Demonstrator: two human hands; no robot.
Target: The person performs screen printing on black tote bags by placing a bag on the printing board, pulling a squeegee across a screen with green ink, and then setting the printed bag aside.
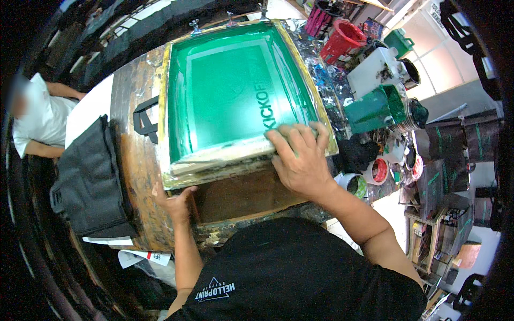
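A screen-printing frame (164, 115) with green mesh and dark lettering stands over the worn wooden table. Its near edge appears lifted above a brown board (241, 195). My right hand (302, 155) has its fingers curled over the near rim, toward the right corner. Below the near left corner is my left hand (174, 200), thumb and fingers apart; the frame partly hides the fingers. A black strap handle (143, 122) sticks out from beneath the frame's left side. Left of it, a black fabric bag (93, 179) lies on the table.
Clamps (230, 20) line the frame's far edge. Along the right stand a red ink bucket (342, 43), a white jug (375, 72), a green container (377, 109) and several small ink tubs (379, 171). Another person (43, 115) in white is at the far left.
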